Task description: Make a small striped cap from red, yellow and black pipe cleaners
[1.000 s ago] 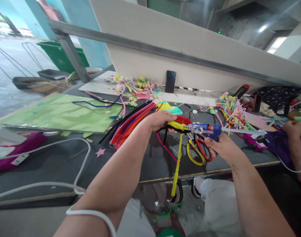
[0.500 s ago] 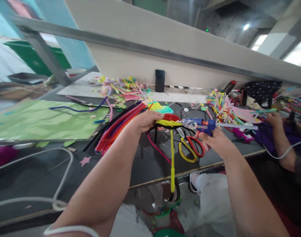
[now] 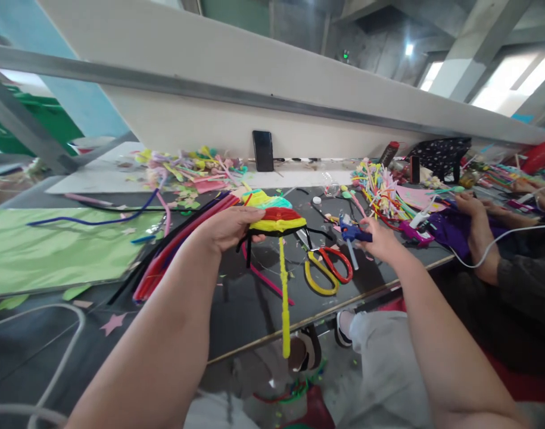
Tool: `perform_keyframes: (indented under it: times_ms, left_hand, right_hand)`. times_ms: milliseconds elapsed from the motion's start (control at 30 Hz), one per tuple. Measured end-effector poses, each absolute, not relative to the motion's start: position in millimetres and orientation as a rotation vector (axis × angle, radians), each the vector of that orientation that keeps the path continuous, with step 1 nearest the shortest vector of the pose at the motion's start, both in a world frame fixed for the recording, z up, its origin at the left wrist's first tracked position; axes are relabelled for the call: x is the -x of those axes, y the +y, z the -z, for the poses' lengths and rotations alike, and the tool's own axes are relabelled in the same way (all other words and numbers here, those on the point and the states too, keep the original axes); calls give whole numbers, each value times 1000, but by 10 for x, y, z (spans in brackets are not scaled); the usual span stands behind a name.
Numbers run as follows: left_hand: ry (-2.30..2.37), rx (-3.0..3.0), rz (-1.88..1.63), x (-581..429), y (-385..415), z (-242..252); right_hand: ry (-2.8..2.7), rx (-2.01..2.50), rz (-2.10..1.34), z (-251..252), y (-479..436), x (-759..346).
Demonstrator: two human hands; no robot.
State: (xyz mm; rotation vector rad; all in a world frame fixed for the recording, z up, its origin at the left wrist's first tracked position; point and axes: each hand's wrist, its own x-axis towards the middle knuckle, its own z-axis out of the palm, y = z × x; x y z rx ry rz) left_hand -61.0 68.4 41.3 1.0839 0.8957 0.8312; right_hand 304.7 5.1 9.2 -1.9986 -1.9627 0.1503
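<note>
Pulled away from the craft piece, the blue glue gun (image 3: pixel 351 233) now sits low at the table, its nozzle no longer touching the yellow and red bands as it did a moment ago. The right hand (image 3: pixel 379 239) is wrapped around its handle, at three o'clock from the pipe-cleaner craft (image 3: pixel 276 220). That craft stays pinched in the left hand (image 3: pixel 225 227), fingers closed on its left end above the dark table (image 3: pixel 236 304), with a yellow stem (image 3: pixel 283 298) hanging straight down toward six o'clock. Yellow-and-red scissors (image 3: pixel 328 273) lie just beneath the gun. Farther out at three o'clock, a co-worker's hand (image 3: pixel 471 205) rests among scraps. A phone (image 3: pixel 263 151) leans upright at twelve o'clock.
</note>
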Motion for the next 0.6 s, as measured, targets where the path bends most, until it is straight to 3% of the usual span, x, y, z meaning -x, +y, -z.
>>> perform_keyframes:
  times_ms: [367, 467, 600]
  left_hand:
    - [822, -1127, -714, 571, 605, -446]
    - [770, -1188, -634, 527, 559, -455]
    - [723, -1264, -562, 473, 502, -461]
  right_hand:
    - [-2234, 1981, -168, -57, 42, -2985]
    - [-2028, 1721, -61, -196, -39, -2842]
    - [-1827, 1367, -211, -325, -175, -2451]
